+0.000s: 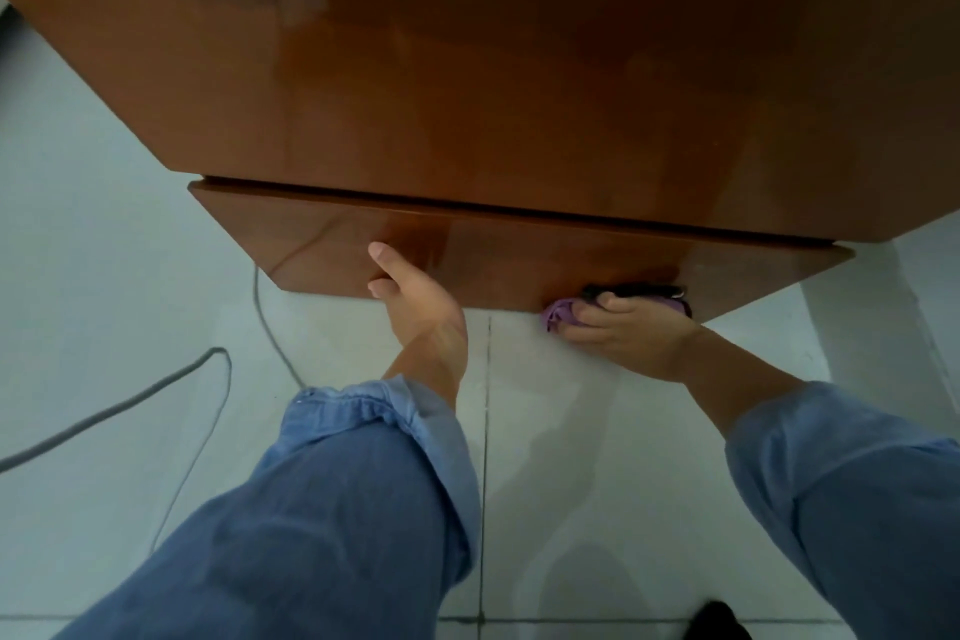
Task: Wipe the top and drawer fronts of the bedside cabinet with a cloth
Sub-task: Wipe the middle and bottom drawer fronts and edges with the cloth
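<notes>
1. The cloth (558, 316) is purple and bunched, at lower centre-right of the frame. It is pressed against the lower edge of the drawer front (519, 255). It looks soft, light and limp, so it is best held as a wad in the palm, not by a corner.
2. The right hand (623, 333) grasps the cloth, with its fingers curled round it. A dark part (634, 290), likely a handle, sits just above the fingers; what it is cannot be told.
3. The left hand (410, 296) touches the drawer front at centre-left. The thumb lies flat on the panel and the fingers hook under its lower edge. This hand holds no object besides the panel edge.
4. The cabinet top (519, 57) fills the upper half of the frame. Its varnish is glossy and probably slippery, so the cloth should glide with light pressure. The cabinet itself looks stiff and heavy.
5. A grey cable (156, 390) loops over the pale floor tiles (571, 457) at lower left, near the cabinet corner. It may snag a foot.
6. Blue sleeves (363, 483) cover both forearms.
</notes>
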Action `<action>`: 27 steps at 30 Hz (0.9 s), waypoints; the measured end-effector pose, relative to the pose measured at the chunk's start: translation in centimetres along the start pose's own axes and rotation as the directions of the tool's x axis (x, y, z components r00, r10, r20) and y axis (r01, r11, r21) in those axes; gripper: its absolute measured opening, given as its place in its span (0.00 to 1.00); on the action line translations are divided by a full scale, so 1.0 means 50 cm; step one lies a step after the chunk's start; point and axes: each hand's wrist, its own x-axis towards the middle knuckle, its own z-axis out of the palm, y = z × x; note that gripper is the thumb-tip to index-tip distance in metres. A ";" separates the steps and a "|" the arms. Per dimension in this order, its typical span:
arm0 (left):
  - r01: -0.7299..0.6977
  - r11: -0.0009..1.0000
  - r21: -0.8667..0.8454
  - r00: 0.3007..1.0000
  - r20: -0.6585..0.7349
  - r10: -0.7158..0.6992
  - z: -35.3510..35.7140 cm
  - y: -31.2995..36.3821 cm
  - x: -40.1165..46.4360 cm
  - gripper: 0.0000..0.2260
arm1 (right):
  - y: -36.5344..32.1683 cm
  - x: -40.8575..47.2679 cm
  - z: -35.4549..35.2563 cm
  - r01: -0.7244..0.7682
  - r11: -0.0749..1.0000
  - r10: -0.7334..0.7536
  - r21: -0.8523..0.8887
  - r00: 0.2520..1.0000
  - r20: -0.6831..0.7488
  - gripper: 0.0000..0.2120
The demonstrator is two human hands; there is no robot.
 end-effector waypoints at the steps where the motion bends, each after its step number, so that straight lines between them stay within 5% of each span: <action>1: 0.004 1.000 0.005 1.000 -0.013 -0.004 0.004 -0.001 0.000 0.37 | 0.000 -0.014 0.002 -0.001 1.000 0.001 0.000 1.000 0.023 0.22; 10: 0.133 0.984 -0.116 0.983 0.142 -0.116 0.087 -0.033 -0.092 0.40 | 0.087 -0.160 -0.078 -0.298 0.950 0.307 0.091 0.944 -0.119 0.26; 19: 0.100 0.995 -0.021 0.964 0.250 -0.091 0.126 -0.078 -0.115 0.36 | 0.081 -0.152 -0.034 -0.295 0.955 0.282 -0.030 0.934 -0.222 0.21; 27: 0.130 0.992 -0.003 0.964 0.235 -0.125 0.172 -0.136 -0.139 0.35 | 0.026 -0.177 0.055 -0.139 0.989 0.141 0.057 0.989 -0.041 0.22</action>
